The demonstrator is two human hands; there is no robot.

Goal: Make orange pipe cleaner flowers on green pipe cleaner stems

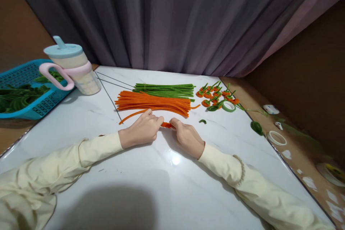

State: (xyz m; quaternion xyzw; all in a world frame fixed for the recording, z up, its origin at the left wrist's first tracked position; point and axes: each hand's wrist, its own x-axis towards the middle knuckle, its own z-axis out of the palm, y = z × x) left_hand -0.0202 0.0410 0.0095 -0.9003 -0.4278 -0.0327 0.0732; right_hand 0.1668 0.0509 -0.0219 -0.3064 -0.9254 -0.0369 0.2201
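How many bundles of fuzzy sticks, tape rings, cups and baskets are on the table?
Bundles of fuzzy sticks: 2, orange and green
Tape rings: 2, green and white
Cups: 1
Baskets: 1
Total: 6

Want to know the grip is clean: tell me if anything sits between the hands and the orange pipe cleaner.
Nothing visible does. The left hand and right hand both pinch the orange pipe cleaner directly.
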